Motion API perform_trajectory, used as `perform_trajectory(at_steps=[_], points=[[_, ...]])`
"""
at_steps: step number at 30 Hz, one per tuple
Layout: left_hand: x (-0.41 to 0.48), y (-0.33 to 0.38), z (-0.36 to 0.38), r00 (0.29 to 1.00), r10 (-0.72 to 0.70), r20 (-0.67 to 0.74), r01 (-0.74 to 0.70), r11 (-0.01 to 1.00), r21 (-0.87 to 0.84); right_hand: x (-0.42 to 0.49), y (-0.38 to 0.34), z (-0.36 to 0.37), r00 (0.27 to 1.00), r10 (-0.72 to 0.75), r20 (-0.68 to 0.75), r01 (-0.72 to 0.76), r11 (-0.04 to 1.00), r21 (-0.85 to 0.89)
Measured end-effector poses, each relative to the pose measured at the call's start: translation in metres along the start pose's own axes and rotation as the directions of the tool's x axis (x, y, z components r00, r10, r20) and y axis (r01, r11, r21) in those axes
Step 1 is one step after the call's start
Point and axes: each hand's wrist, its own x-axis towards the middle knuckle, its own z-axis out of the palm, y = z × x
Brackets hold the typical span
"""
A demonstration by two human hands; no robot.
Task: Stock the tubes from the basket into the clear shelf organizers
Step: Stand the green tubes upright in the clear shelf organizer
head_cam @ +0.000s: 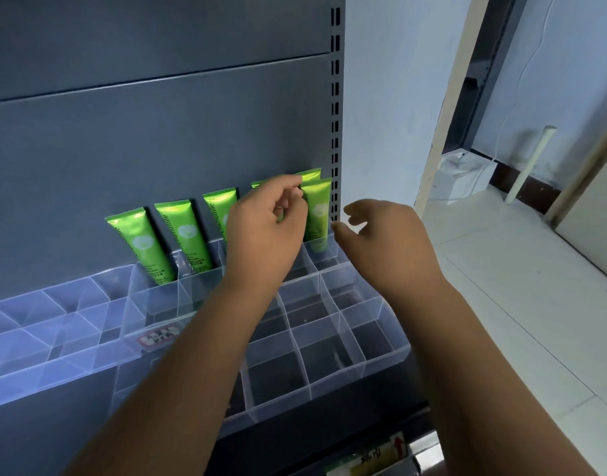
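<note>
Here: left grip (267,225) curled at tube (318,209) edge, hold unclear; right grip (381,235) released, beside.

1 wide-angle camera, worn on the head, looks forward and down along both forearms. It sits close to the grey shelf unit (157,132), whose clear organizers (384,359) fill the lower left and centre. The left hand (264,231) and right hand (387,242) sit mid-frame, with tiled floor (501,286) at right.

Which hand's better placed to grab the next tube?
Right, probably. The right hand hovers open and empty beside the shelf upright; the left hand has fingers curled at the green tubes in the back row of the clear organizer, seemingly occupied.
</note>
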Motion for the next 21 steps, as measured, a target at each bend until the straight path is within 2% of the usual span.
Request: perform_trajectory(at_steps=[3,6,8,12,16,18,21], points=[[0.006,0.022,-0.028,0.989,0.099,0.107,-0.125,0.957,0.263,-0.012,-0.023,-0.009,0.988,-0.094,-0.125,0.107,0.989,0.101],[-0.005,0.034,-0.065,0.972,0.097,0.215,-0.209,0.772,0.6,-0.03,-0.052,-0.007,0.964,-0.188,-0.187,0.227,0.949,0.22],[-0.021,0.032,-0.094,0.969,0.019,0.244,-0.196,0.659,0.726,-0.041,-0.073,0.002,0.96,-0.234,-0.156,0.267,0.933,0.242],[-0.062,0.021,-0.161,0.978,-0.184,0.097,0.036,0.609,0.792,-0.063,-0.117,0.029,0.94,-0.341,-0.019,0.338,0.92,0.197],[-0.125,0.021,-0.236,0.949,-0.301,-0.094,0.246,0.519,0.819,-0.099,-0.17,0.05,0.877,-0.457,0.15,0.439,0.888,0.141],[-0.161,0.031,-0.278,0.927,-0.316,-0.2,0.33,0.437,0.837,-0.127,-0.202,0.059,0.822,-0.526,0.217,0.506,0.85,0.145],[-0.207,0.049,-0.342,0.89,-0.326,-0.319,0.413,0.278,0.867,-0.176,-0.253,0.067,0.738,-0.629,0.244,0.591,0.777,0.215]])
